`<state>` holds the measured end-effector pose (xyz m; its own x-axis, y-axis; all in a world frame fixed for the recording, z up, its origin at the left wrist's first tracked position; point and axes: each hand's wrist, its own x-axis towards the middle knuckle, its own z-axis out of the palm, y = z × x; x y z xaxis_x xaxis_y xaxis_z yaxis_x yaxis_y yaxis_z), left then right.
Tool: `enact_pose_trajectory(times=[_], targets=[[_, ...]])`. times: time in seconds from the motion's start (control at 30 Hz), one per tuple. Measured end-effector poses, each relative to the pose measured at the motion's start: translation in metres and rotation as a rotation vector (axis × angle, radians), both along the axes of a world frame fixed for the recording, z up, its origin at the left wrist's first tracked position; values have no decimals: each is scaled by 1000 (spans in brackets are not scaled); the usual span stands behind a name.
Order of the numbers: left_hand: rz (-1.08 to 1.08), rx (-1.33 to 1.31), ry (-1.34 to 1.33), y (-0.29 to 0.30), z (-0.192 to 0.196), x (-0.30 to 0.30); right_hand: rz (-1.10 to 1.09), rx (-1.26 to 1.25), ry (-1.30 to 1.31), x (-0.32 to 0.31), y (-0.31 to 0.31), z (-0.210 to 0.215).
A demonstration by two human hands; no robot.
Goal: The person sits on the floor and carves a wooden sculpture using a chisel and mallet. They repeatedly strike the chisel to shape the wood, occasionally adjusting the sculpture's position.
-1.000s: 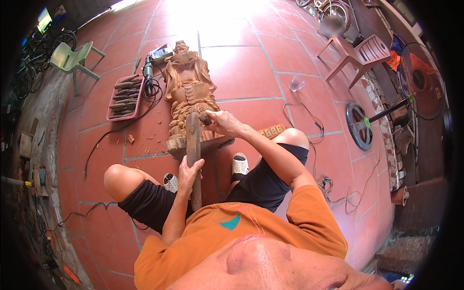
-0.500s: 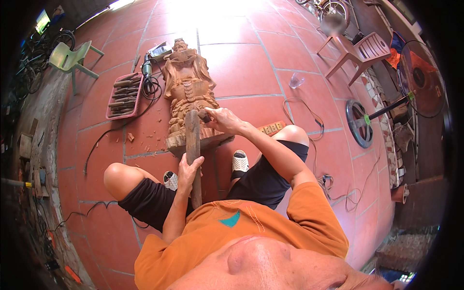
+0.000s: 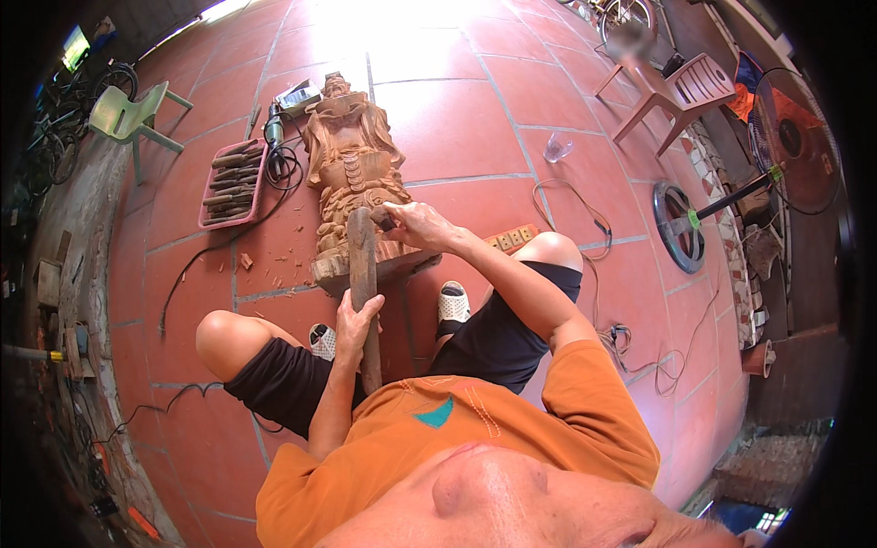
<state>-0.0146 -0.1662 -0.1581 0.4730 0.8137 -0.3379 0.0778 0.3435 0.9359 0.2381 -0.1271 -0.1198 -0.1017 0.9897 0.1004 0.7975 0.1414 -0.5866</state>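
Observation:
My left hand is wrapped round the lower part of a long brown wooden club, which stands nearly upright in the view. Past its rounded top, my right hand is closed with a small dark thing at the fingertips, whose kind I cannot make out. Both hands are in front of a carved wooden statue, a robed figure lying on the floor with its thick base toward me. The club covers part of the carving, and the right fingers are close to its lower part.
Left of the statue, a pink basket holds several wooden-handled tools, with a corded power tool beside it. Wood chips lie nearby. A pedestal fan, a pink chair, a clear cup and cables are at right.
The view has shifted very slightly. Both hands keep their grips, and the club and statue look almost unmoved.

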Motion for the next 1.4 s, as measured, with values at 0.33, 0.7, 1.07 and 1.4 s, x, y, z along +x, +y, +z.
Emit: enact_pose_trajectory(times=[0.33, 0.7, 1.07, 1.4], targets=[[2, -8, 16, 0, 5, -1, 8, 3, -35, 1, 3, -6], [-11, 31, -19, 2, -1, -2, 5, 107, 32, 7, 7, -13], [8, -21, 44, 1, 3, -5, -71, -40, 195, 21, 6, -12], [15, -38, 35, 2, -2, -4, -100, 15, 105, 21, 10, -9]])
